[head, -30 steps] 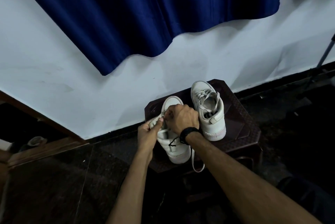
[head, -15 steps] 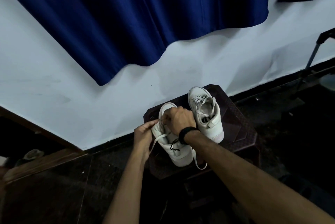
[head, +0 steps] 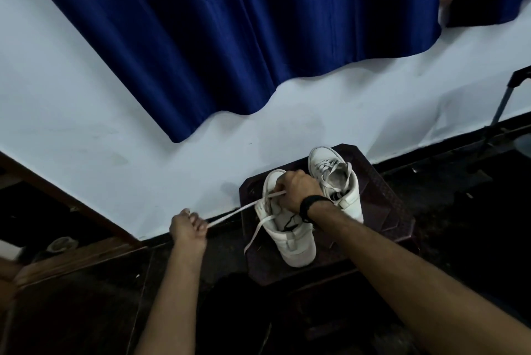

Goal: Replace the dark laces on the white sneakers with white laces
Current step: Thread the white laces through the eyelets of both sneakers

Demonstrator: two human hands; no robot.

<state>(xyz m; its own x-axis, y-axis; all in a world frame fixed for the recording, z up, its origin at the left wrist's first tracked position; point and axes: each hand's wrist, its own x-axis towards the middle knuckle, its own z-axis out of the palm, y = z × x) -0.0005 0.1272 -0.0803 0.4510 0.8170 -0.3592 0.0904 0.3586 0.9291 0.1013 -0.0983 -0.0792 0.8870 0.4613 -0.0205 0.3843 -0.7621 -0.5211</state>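
Note:
Two white sneakers stand side by side on a dark stool (head: 382, 208). The near sneaker (head: 293, 242) has a white lace (head: 235, 212) threaded near its toe. My left hand (head: 188, 225) is shut on that lace and holds it taut, out to the left of the shoe. My right hand (head: 298, 188), with a black wristband, rests over the front of the near sneaker and grips it and the lace there. A second loose end of the white lace hangs down the shoe's left side. A bit of dark lace (head: 290, 224) lies in the shoe's opening. The far sneaker (head: 336, 182) is laced in white.
A white wall with a blue curtain (head: 244, 32) rises just behind the stool. The floor around is dark. A wooden frame (head: 71, 211) runs at the left, with a pale object (head: 60, 244) beyond it. A thin metal stand (head: 502, 98) leans at the right.
My left hand has pulled the white lace out to the left, away from the near sneaker, drawing it taut. My right hand stays on the shoe's front.

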